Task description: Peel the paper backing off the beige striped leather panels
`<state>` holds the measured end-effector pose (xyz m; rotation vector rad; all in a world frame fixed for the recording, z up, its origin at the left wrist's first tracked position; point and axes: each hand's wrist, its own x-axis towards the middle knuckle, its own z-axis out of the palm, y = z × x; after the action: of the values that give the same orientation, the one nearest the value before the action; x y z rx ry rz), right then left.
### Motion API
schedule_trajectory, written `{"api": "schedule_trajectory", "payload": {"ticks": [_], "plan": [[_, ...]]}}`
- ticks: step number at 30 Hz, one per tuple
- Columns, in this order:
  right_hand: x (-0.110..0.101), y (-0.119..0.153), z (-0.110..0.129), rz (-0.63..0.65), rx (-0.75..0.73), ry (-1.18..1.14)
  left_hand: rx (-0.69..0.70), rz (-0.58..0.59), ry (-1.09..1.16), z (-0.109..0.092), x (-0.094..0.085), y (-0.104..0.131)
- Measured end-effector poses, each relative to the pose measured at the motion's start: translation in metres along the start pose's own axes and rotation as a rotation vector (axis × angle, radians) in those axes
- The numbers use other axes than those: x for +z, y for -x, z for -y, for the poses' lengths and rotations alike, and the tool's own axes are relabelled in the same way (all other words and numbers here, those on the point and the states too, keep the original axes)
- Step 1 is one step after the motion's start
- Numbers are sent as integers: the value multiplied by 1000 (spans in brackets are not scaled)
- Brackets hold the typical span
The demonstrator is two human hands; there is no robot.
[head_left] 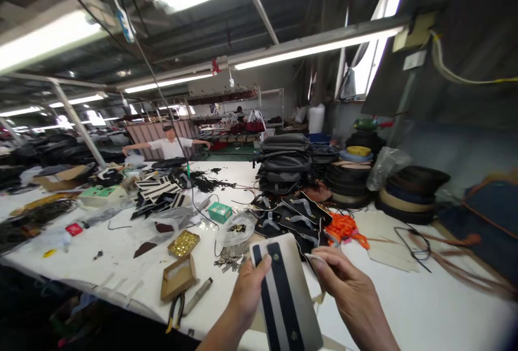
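My left hand (246, 294) grips a pale, flat, round-cornered panel (302, 294) by its left edge, thumb on top. Two black strips run along the panel, and a small round metal fitting shows near each end of the right strip. On the panel's right, my right hand (353, 290) is closed in a pinch on a thin pale piece (315, 257); whether it is joined to the panel I cannot tell. Just beyond lie black panels with grey handle-like pieces (301, 219). Flat metal plates (231, 256) are scattered to the left of the panel.
A box of gold-coloured parts (184, 243), an open cardboard box (178, 277), pliers (175, 312) and a cutter-like tool (198, 296) lie left. Orange material (343, 227), strap rolls (407, 194) and stacked black bags (285, 162) stand beyond. Across the table is a person (170, 147), arms outstretched.
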<state>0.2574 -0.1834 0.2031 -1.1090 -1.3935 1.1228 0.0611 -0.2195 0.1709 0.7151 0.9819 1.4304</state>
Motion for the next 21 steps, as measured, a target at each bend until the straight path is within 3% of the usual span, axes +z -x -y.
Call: {"api": "schedule_trajectory", "payload": {"ticks": [5, 9, 15, 21], "plan": [[36, -1, 10, 279, 103, -73, 4, -11, 31, -20, -25, 5], [72, -11, 7, 398, 109, -72, 29, -17, -73, -32, -43, 10], [104, -26, 5, 431, 84, 66, 17, -32, -137, -40, -65, 11], [114, -31, 0, 422, 76, 95, 59, -21, -189, -44, -70, 10]]}}
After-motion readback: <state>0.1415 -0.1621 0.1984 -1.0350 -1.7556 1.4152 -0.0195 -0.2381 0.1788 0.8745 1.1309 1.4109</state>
